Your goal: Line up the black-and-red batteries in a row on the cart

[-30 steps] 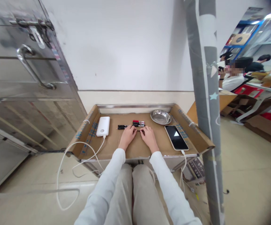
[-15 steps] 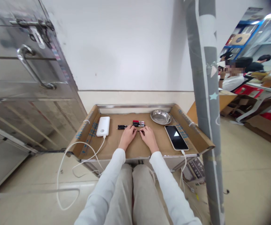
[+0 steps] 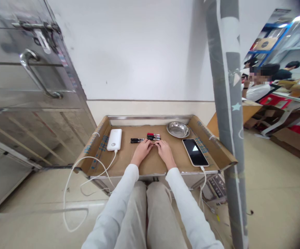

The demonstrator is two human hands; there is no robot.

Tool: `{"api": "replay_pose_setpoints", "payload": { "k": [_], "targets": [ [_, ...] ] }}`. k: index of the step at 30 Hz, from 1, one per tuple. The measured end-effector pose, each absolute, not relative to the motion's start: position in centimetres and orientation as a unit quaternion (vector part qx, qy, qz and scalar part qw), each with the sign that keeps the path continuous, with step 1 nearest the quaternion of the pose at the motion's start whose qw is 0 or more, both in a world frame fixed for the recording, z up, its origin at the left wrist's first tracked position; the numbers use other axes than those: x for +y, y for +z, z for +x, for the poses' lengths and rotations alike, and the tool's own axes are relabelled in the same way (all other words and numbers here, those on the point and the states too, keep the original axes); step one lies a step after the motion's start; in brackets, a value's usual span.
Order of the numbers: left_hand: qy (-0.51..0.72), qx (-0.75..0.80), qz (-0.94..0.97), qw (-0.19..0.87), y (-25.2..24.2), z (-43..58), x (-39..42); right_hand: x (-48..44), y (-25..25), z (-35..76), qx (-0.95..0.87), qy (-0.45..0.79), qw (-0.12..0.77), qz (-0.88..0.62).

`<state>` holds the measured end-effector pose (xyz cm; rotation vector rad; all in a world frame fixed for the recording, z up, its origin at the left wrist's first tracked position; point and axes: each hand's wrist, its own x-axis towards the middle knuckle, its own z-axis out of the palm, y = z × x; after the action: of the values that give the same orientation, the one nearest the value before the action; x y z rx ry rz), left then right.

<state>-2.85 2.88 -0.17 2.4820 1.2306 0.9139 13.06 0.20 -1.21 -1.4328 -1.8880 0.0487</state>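
Observation:
My left hand (image 3: 142, 151) and my right hand (image 3: 165, 152) meet at the middle of the cardboard-lined tabletop (image 3: 152, 166). Their fingertips nearly touch. Both are closed in a pinch on a small dark piece (image 3: 154, 144), mostly covered by the fingers, so its kind cannot be made out. Just beyond the fingertips lie black markers (image 3: 153, 137) and a red marker (image 3: 153, 134), side by side. More black markers (image 3: 136, 140) lie to the left, their right ends close to my left fingers.
A white power bank (image 3: 114, 139) with a cable (image 3: 104, 169) lies at left. At right are a metal bowl (image 3: 178, 129) and a plugged-in phone (image 3: 195, 152). Raised cardboard sides (image 3: 212, 143) flank the tabletop. A grey wrapped pole (image 3: 229, 114) stands at right; people sit farther off.
My hands have drawn slightly closer together, and less of the dark piece shows between the fingertips. The markers, bowl, phone and power bank stay in place.

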Motion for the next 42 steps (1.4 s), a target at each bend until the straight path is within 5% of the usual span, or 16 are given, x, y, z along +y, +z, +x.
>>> {"api": "replay_pose_setpoints", "payload": {
  "k": [23,31,42],
  "targets": [
    [0.361,0.381,0.825,0.208,-0.8,-2.8,3.3,-0.1,-0.9,12.9,-0.757,-0.041,0.301,-0.579],
    [0.312,0.389,0.862,0.089,-0.1,-2.7,2.9,-0.3,-0.5,13.0,-0.661,-0.110,0.344,-0.657],
    [0.244,0.424,0.870,0.063,0.9,-2.7,1.9,-0.4,-0.4,13.0,-0.632,-0.118,0.365,-0.673]
  ]
}}
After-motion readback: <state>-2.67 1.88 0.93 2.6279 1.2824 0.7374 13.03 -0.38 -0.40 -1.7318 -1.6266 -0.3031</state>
